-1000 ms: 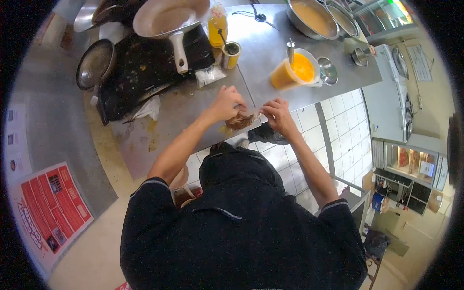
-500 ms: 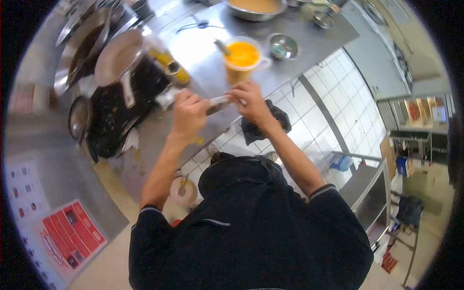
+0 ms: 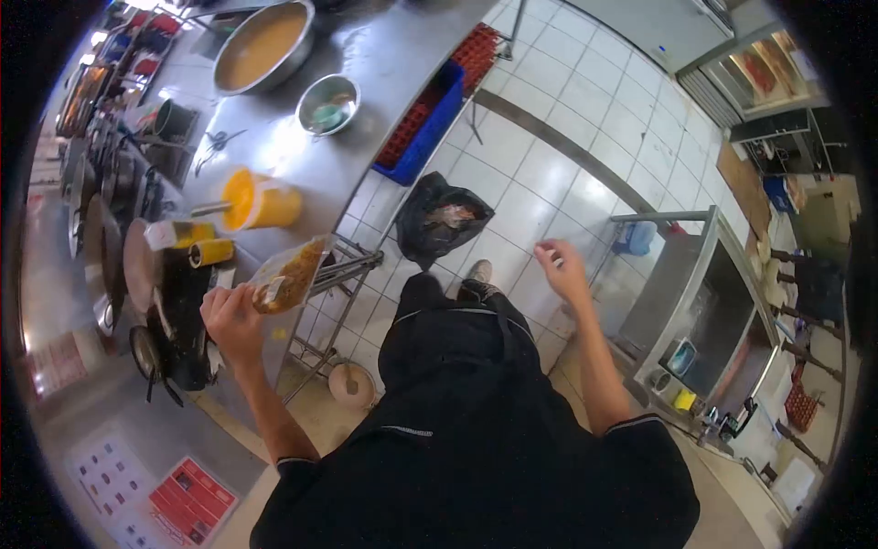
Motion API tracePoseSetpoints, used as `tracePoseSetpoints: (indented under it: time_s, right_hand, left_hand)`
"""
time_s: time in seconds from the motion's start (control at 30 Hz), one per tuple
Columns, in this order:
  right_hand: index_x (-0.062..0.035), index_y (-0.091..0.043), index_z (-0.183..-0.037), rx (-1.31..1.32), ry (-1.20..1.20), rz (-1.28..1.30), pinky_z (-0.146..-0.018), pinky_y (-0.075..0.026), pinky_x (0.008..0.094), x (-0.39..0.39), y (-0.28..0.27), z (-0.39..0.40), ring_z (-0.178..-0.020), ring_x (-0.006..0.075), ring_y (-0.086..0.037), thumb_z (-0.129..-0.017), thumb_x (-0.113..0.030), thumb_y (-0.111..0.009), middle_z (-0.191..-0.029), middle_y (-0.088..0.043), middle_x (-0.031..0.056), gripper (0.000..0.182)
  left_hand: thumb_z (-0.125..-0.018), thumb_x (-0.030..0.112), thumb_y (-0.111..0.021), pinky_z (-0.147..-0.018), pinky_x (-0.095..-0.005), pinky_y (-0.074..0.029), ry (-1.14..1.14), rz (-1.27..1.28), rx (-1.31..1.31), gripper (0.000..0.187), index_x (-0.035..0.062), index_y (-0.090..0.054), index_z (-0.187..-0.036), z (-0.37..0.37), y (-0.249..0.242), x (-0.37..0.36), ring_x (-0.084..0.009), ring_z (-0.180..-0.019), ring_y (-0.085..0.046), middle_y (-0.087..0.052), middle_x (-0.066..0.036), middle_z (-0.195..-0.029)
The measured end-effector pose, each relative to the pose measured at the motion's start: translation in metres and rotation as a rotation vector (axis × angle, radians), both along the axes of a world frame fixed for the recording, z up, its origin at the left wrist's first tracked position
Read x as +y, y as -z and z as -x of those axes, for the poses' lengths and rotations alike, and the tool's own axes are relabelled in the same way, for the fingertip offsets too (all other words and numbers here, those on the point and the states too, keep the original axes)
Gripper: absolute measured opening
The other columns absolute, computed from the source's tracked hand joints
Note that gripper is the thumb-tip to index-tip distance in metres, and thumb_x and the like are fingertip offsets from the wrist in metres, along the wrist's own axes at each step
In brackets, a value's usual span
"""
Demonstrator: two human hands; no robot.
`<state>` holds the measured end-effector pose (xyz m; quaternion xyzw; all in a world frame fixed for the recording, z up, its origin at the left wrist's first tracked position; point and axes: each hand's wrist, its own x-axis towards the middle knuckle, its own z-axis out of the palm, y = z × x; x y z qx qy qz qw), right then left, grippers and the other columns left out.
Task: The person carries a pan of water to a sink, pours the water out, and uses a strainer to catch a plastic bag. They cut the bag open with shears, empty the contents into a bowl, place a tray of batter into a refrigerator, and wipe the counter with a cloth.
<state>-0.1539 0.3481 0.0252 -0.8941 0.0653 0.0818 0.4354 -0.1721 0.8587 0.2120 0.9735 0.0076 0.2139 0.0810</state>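
Observation:
My left hand grips one end of a clear plastic bag with orange-brown, grainy contents. The bag hangs tilted over the front edge of the steel table. Close behind it stands a yellow tub, a handle sticking out of its bright yellow contents. A yellow container lies beside the tub. My right hand is out to the right above the tiled floor, well apart from the bag. Its fingers are curled together, with a small pale speck at the tips that I cannot identify.
A large bowl of orange-brown liquid and a small metal bowl stand farther back. Pans crowd the stove at left. On the floor are a black bag and blue crate. A metal-framed cabinet stands right.
My hands, together on the bag before, have parted: the right has let go and swung right. The left still holds the bag. The view has turned rightward, showing the black bag and blue crate.

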Motion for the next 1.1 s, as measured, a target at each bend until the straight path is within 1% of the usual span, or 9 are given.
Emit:
tracePoseSetpoints:
  time_s: [0.27,0.5,0.6,0.67,0.73,0.8,0.83,0.97,1.1]
  right_hand:
    - [-0.0048,-0.067,-0.107,-0.199,-0.147,0.055,-0.067,-0.049,0.0293,-0.087,-0.062,-0.163,-0.075,0.0154,-0.059,-0.088,-0.019,-0.068,-0.094,-0.068,0.0065,0.023]
    - [-0.0015,-0.065,-0.107,-0.073,-0.265,0.458,-0.071,-0.050,0.0404,-0.232,0.014,-0.245,-0.080,0.0350,-0.063,-0.090,-0.038,-0.063,-0.087,-0.065,0.0223,0.040]
    - [0.0019,-0.064,-0.107,-0.037,-0.031,0.193,-0.073,-0.049,0.0413,-0.314,0.085,-0.219,-0.080,0.0285,-0.063,-0.095,-0.040,-0.056,-0.082,-0.064,0.0184,0.044]
    - [-0.0011,-0.061,-0.112,-0.380,-0.636,1.014,-0.075,-0.050,0.0443,-0.405,0.169,-0.173,-0.082,0.0249,-0.061,-0.098,-0.035,-0.051,-0.088,-0.065,0.0138,0.038]
    - [-0.0026,-0.057,-0.118,-0.200,-0.820,0.949,-0.071,-0.051,0.0421,-0.541,0.327,-0.136,-0.085,0.0246,-0.062,-0.096,-0.026,-0.051,-0.101,-0.064,0.0113,0.032]
    - [-0.0025,-0.057,-0.117,0.632,-0.511,0.617,-0.071,-0.051,0.0414,-0.534,0.235,-0.187,-0.085,0.0240,-0.062,-0.096,-0.026,-0.051,-0.100,-0.065,0.0111,0.032]
    - [-0.0025,-0.058,-0.117,0.711,-0.472,0.592,-0.071,-0.051,0.0410,-0.529,0.208,-0.222,-0.084,0.0236,-0.062,-0.096,-0.026,-0.051,-0.100,-0.065,0.0110,0.032]
    - [-0.0023,-0.058,-0.116,0.636,-0.622,0.538,-0.070,-0.051,0.0396,-0.471,0.165,-0.399,-0.083,0.0223,-0.062,-0.096,-0.026,-0.052,-0.098,-0.065,0.0107,0.031]
    - [-0.0022,-0.059,-0.115,0.486,-0.770,0.446,-0.069,-0.051,0.0382,-0.365,0.126,-0.543,-0.082,0.0211,-0.061,-0.096,-0.026,-0.053,-0.097,-0.065,0.0103,0.031]
  left_hand:
    - [-0.077,-0.002,-0.070,-0.074,-0.0364,-0.052,-0.028,0.280,-0.070,0.007,-0.0007,-0.070,-0.083,-0.073,0.028,-0.105,-0.0304,-0.075,-0.064,-0.068,-0.012,-0.084]
    - [-0.074,-0.003,-0.068,-0.065,-0.0351,-0.051,0.107,0.373,-0.145,0.012,0.0043,-0.071,-0.083,-0.198,0.021,-0.211,-0.0260,-0.070,-0.064,-0.064,-0.008,-0.077]
    - [-0.070,-0.005,-0.066,-0.062,-0.0346,-0.050,0.208,0.376,-0.192,0.014,0.0048,-0.070,-0.079,-0.269,0.003,-0.243,-0.0244,-0.070,-0.063,-0.063,-0.007,-0.075]
    - [-0.066,-0.001,-0.065,-0.058,-0.0359,-0.049,0.353,0.318,-0.257,0.011,0.0067,-0.067,-0.073,-0.315,-0.017,-0.265,-0.0245,-0.067,-0.060,-0.059,-0.007,-0.073]
    - [-0.062,0.018,-0.069,-0.055,-0.0351,-0.050,0.460,0.129,-0.413,0.016,0.0127,-0.065,-0.076,-0.365,-0.037,-0.290,-0.0225,-0.066,-0.058,-0.055,-0.004,-0.073]
    - [-0.061,0.030,-0.073,-0.055,-0.0369,-0.051,0.480,0.072,-0.354,0.023,0.0120,-0.064,-0.072,-0.418,-0.071,-0.322,-0.0218,-0.067,-0.059,-0.056,-0.004,-0.074]
    - [-0.064,0.031,-0.073,-0.056,-0.0383,-0.053,0.407,0.007,-0.193,0.023,0.0111,-0.065,-0.070,-0.435,-0.106,-0.343,-0.0253,-0.066,-0.062,-0.057,-0.006,-0.070]
    - [-0.069,0.021,-0.070,-0.061,-0.0401,-0.056,0.431,0.145,-0.523,0.015,0.0064,-0.068,-0.072,-0.502,-0.174,-0.400,-0.0266,-0.067,-0.067,-0.067,-0.015,-0.073]
    - [-0.069,0.020,-0.070,-0.064,-0.0397,-0.054,0.302,0.148,-0.600,0.014,0.0064,-0.069,-0.073,-0.508,-0.157,-0.434,-0.0260,-0.070,-0.066,-0.067,-0.014,-0.074]
